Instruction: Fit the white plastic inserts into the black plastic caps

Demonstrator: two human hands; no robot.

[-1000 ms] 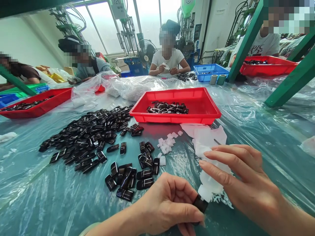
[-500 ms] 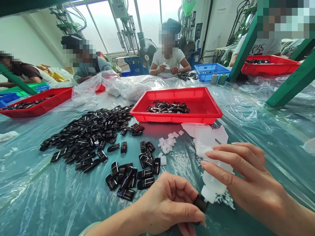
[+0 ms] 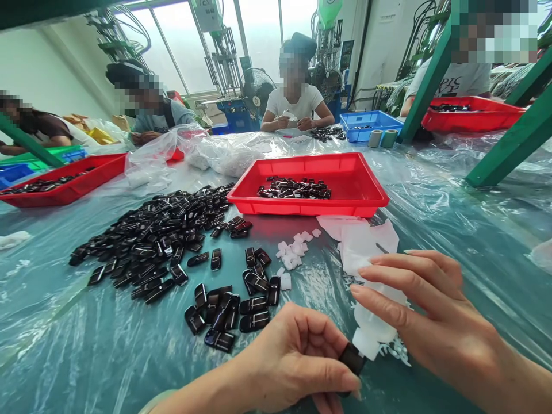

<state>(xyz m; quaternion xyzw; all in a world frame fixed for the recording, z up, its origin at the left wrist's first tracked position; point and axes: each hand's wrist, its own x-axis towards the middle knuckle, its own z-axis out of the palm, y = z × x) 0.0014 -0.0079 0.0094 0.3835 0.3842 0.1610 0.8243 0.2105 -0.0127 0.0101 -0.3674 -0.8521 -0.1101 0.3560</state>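
Observation:
Between thumb and fingers, my left hand (image 3: 302,359) grips a black plastic piece (image 3: 352,359) at the lower middle. A small white piece (image 3: 365,343) meets the end of that black piece. My right hand (image 3: 444,316) is raised at the right with fingers apart, over a white bottle (image 3: 375,310) that it partly hides. The bottle lies near a crumpled white sheet (image 3: 366,238), where a thin dark rod (image 3: 381,248) shows above the fingertips. Small white squares (image 3: 293,253) and a loose group of black pieces (image 3: 222,313) lie left of my hands.
A large pile of black pieces (image 3: 159,236) spreads over the film-covered table (image 3: 107,345). Beyond it stands a red tray (image 3: 310,207) partly filled with black pieces. A green post (image 3: 513,138) slants at the right. Several people sit around the far side.
Both hands keep nearly the same pose and hold. The view has shifted very slightly, and a person's hands at the far left have moved a little.

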